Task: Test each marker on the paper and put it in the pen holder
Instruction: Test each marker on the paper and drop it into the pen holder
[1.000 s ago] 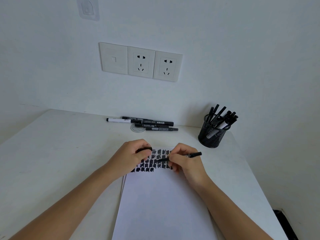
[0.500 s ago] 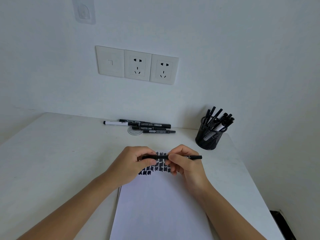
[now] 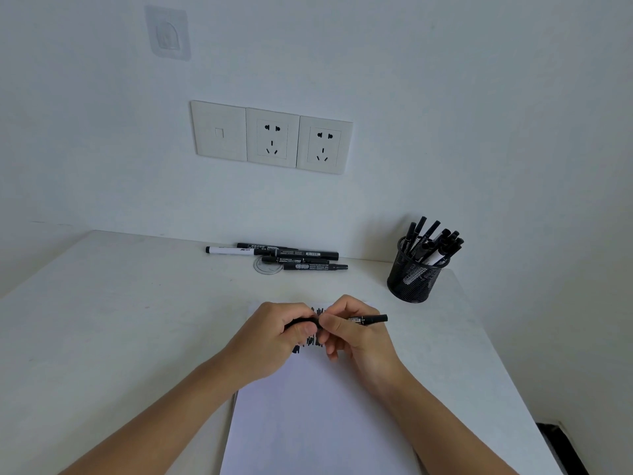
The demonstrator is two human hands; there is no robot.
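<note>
**Capping a black marker above the test paper**

The risks, judged from this one moment: the cap might have gone on crooked or only part way if the two hands were not lined up, and a loose cap could have dropped off on the way to the holder; an uncapped tip so close to the fingers could have left ink on the skin; the sheet was not pinned down, so a wrist dragging across it might have shifted it; the holder looked crowded, and a marker pushed in carelessly might have caught on the others or tipped the light mesh cup.

From left to right: the left hand [image 3: 274, 332] was closed around the marker's cap end, just above the top of the paper [image 3: 318, 426]; the marker [image 3: 368, 319] lay level between both hands, its bare tail poking out to the right; the right hand [image 3: 356, 335] pinched the barrel, thumb and fingers curled around it; whether the cap was fully seated could not be told, as the fingers hid the join; rows of black test strokes [image 3: 310, 341] showed under the knuckles.

Farther back on the table [image 3: 102, 320], a few untested markers [image 3: 291, 257] lay side by side near the wall; well to the right stood the pen holder [image 3: 412, 279], black mesh, already bristling with markers, apart from both hands.
</note>
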